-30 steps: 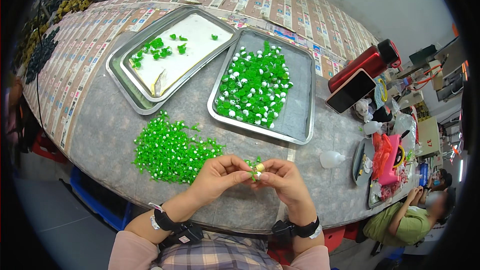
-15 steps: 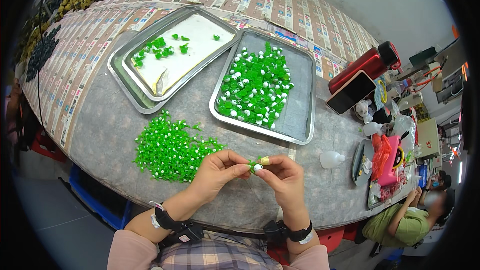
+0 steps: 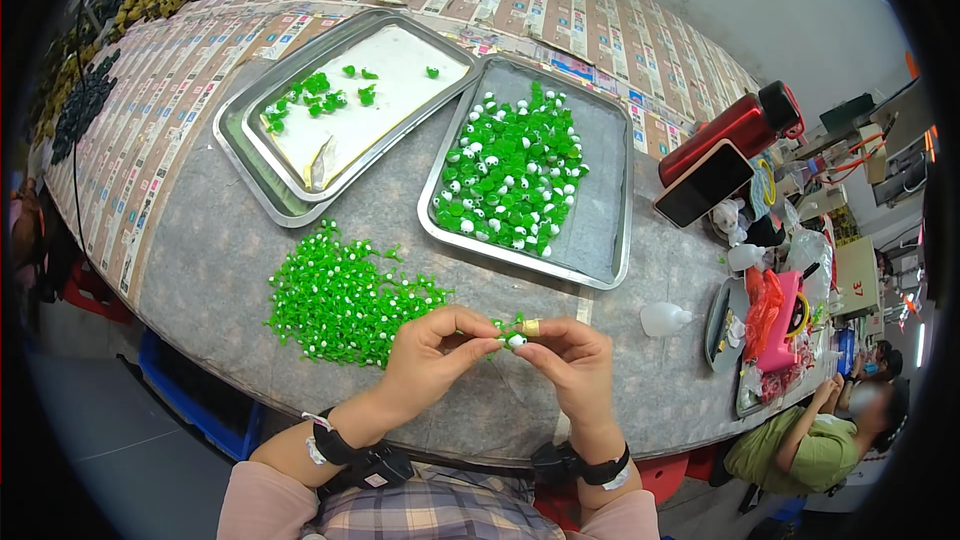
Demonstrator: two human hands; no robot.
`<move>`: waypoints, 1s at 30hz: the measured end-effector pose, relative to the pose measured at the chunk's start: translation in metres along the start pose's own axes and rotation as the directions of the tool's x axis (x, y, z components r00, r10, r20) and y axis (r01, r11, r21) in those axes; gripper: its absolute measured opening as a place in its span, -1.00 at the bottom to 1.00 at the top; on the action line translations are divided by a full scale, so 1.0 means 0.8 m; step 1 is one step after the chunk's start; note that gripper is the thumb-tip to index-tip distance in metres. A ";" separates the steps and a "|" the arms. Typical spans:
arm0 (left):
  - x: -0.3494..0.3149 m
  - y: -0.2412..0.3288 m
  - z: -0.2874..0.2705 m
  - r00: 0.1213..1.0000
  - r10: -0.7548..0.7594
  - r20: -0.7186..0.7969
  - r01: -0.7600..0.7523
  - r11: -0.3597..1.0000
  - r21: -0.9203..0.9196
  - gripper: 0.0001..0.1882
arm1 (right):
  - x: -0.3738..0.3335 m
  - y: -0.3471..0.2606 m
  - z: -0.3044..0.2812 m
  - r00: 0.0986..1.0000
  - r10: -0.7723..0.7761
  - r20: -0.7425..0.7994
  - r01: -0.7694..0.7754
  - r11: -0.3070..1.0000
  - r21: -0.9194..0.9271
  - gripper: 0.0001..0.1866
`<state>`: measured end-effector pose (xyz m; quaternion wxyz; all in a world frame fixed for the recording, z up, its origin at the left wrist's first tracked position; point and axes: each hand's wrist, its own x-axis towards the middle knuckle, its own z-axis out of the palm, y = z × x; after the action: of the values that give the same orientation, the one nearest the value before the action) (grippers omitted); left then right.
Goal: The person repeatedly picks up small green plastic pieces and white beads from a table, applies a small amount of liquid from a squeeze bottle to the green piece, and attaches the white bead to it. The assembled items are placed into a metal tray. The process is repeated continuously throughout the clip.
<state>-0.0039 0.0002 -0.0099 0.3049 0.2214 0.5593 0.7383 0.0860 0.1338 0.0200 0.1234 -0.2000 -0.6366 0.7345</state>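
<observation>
Both hands' fingers have shifted slightly, pinching one green piece before two trays.

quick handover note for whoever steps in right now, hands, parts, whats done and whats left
Left hand: pinching a small green piece with a white bead at chest height over the table edge.
Right hand: pinching the same piece from the other side; a tan band sits on one finger.
Loose pile of green pieces lies on the grey mat just left of the hands.
Right tray holds many green pieces with white beads, which look finished.
Left tray holds only a few green bits.
Done, judging by the trays: the right tray's batch. Left: the piece in hand and likely the pile.
</observation>
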 end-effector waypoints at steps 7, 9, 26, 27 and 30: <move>-0.001 0.009 0.002 0.998 0.049 0.035 -0.055 0.981 0.187 -0.92 | -0.001 0.002 -0.007 0.996 0.082 0.041 -0.083 0.996 0.035 -0.86; 0.000 0.011 0.001 0.999 0.014 0.051 -0.024 0.978 0.206 -0.91 | 0.000 0.002 -0.007 0.994 0.104 0.043 -0.107 0.991 0.076 -0.85; 0.002 0.006 0.004 0.932 0.238 0.275 -0.357 0.739 0.572 -0.90 | -0.007 0.016 -0.025 0.964 0.221 0.151 -0.222 0.975 -0.008 -0.78; 0.002 0.005 0.003 0.932 0.220 0.286 -0.353 0.729 0.587 -0.90 | -0.007 0.014 -0.026 0.961 0.232 0.150 -0.235 0.972 0.000 -0.78; 0.003 0.012 -0.003 0.997 -0.052 0.062 0.025 0.928 0.373 -0.92 | 0.001 0.007 -0.034 0.981 0.179 0.079 -0.178 0.984 -0.022 -0.79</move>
<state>-0.0094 -0.0016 -0.0014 0.2913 0.2900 0.6821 0.6048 0.0982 0.1574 0.0112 0.0295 -0.2274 -0.6258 0.7455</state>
